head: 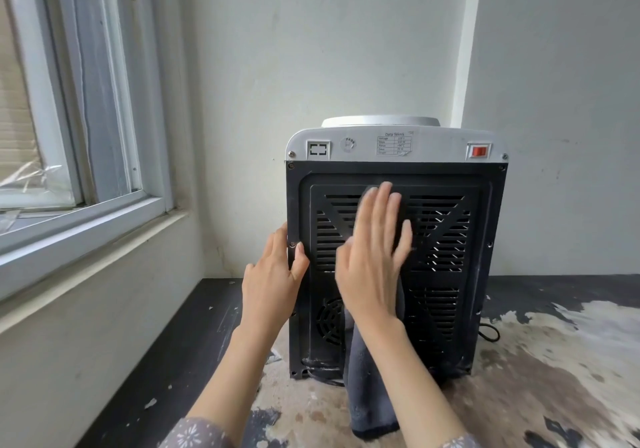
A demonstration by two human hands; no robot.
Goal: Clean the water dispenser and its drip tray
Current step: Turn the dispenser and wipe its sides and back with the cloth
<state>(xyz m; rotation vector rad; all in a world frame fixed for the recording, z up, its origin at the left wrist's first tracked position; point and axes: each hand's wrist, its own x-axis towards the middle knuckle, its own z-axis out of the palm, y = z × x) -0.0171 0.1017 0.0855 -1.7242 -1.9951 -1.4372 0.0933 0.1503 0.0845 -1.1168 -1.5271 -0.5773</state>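
On the worn bench, the water dispenser (394,239) shows its black vented back, where the right hand (372,257) presses a grey cloth (372,402) with straight fingers while the left hand (273,274) grips its left edge.

One water dispenser (446,239) stands with its back panel to the camera. On the white band along its top sit one red switch (479,151), one data label (394,144) and one rectangular socket (318,149). Two hands are at the dispenser: one left hand (273,279), one right hand (372,257). One dark grey cloth (369,392) hangs down its back. One window (69,136) is left of the dispenser.
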